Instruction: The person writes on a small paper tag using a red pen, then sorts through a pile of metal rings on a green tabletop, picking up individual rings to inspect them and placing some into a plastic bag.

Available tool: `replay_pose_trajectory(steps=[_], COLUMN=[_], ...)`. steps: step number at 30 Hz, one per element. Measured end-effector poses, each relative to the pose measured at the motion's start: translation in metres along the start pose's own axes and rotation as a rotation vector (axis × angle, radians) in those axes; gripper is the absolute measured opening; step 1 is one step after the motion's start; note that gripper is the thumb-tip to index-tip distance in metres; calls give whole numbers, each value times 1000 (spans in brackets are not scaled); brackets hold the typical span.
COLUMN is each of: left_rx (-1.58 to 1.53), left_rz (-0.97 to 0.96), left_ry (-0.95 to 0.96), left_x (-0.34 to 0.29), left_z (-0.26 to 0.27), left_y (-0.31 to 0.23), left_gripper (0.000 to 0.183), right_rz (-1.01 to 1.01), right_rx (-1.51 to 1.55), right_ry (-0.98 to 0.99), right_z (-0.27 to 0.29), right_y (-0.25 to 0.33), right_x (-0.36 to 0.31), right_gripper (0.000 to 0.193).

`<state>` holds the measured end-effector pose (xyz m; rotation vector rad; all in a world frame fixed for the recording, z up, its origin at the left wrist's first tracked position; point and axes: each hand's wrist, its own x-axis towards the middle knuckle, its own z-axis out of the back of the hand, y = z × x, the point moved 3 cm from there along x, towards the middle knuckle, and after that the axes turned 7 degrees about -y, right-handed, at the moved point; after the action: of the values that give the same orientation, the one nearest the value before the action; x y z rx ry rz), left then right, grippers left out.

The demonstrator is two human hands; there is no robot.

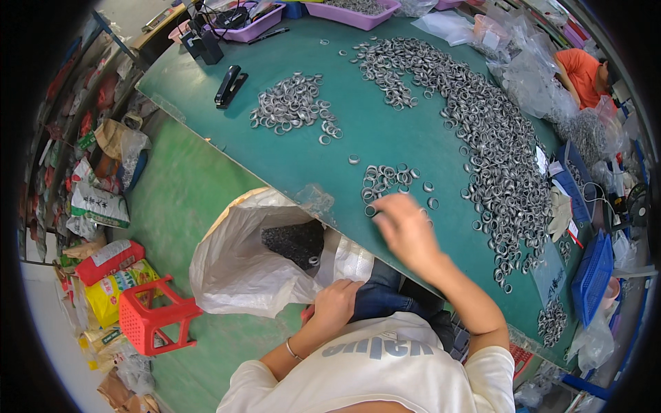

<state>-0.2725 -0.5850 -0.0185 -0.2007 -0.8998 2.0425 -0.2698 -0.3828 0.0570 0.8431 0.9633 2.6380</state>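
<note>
My left hand [335, 303] is closed on the near rim of a large white woven sack [234, 255]. The sack gapes below the table edge, with a dark heap [296, 244] inside and one ring lying on it. On the green table, my right hand [407, 233] reaches over a small group of grey metal rings [385, 180]. Its fingers are bent and slightly blurred, and a single metal ring [370, 210] shows at the fingertips. More loose rings lie just beyond and beside that hand, some partly hidden under it.
A long heap of rings [496, 138] curves along the table's right side, and a smaller pile [289, 103] lies left of it. A black stapler [231, 87], purple trays [354, 12], a blue basket [592, 279], a red stool [157, 313] and another person [582, 76] surround the workspace.
</note>
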Motion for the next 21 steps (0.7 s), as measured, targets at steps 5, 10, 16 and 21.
replay_pose_trajectory(steps=[5, 10, 16, 21], left_rx=[-4, 1, 15, -161], left_rz=[7, 1, 26, 57], left_ry=[26, 20, 51, -39], left_x=[1, 3, 1, 12], left_z=[-4, -1, -3, 11], left_y=[-2, -3, -1, -13], left_gripper=[18, 17, 19, 32], right_rz=[-161, -149, -708, -726], right_rx=[-462, -258, 528, 938], right_ry=[-93, -213, -20, 41], right_z=[39, 51, 65, 58], right_y=[-80, -96, -88, -25], right_x=[7, 8, -16, -20], right_gripper=[16, 12, 18, 16])
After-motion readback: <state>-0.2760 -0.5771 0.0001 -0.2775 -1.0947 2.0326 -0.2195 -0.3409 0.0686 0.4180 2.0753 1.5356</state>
